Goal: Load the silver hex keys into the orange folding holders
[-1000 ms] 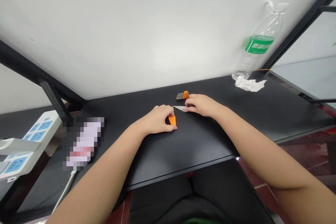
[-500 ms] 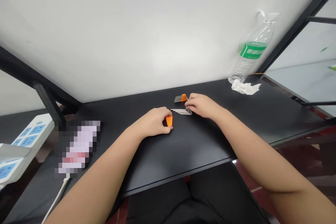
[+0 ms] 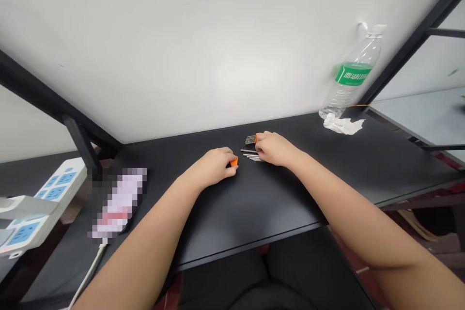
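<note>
My left hand point(image 3: 217, 168) pinches a small orange plastic holder point(image 3: 234, 161) between thumb and fingers, just above the black tabletop. To its right, my right hand point(image 3: 272, 148) has its fingers closed over the bent ends of a row of loose silver hex keys point(image 3: 251, 157). The uppermost hex key point(image 3: 248, 150) lies a little apart from the others, its near end under my fingertips. Behind them rests a second set of hex keys point(image 3: 250, 139) in another orange holder point(image 3: 256, 137), partly covered by my right hand.
A clear bottle point(image 3: 350, 75) with a green label stands against the wall, a crumpled tissue point(image 3: 343, 125) at its foot. At left lie a blurred-out phone point(image 3: 121, 201) with a white cable point(image 3: 89, 271) and a power strip point(image 3: 54, 193). The black desk point(image 3: 247, 208) ends near my lap.
My right hand has closed further over the loose hex keys, and the top one has separated slightly from the row. The orange holder in my left hand has turned, showing less. The view shifted slightly.
</note>
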`<control>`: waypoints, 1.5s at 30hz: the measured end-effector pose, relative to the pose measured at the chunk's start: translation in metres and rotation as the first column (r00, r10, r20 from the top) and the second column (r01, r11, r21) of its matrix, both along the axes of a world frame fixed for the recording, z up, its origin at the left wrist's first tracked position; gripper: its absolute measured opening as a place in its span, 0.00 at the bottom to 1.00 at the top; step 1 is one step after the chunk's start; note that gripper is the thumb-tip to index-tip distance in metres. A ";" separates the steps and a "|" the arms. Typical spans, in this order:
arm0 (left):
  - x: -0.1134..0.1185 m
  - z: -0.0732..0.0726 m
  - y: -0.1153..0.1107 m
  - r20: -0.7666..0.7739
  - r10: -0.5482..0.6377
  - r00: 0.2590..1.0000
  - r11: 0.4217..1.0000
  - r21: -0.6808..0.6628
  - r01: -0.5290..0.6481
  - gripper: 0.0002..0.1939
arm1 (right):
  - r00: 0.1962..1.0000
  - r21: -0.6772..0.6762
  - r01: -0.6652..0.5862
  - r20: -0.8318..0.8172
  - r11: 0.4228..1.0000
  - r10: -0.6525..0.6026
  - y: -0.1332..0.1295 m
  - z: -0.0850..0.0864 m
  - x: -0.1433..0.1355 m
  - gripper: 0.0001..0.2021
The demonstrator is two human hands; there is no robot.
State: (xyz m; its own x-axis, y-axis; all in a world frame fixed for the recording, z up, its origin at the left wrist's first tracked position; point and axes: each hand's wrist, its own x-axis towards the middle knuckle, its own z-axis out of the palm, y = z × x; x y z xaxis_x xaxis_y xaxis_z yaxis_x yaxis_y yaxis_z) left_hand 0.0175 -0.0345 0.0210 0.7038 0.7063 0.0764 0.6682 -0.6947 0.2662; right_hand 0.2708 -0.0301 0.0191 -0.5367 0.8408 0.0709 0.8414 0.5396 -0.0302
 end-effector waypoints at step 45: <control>0.007 -0.015 -0.005 0.645 0.050 0.762 0.945 0.215 -0.245 0.04 | 0.492 -0.039 -0.123 -0.870 0.992 0.027 -0.036 0.016 0.000 0.06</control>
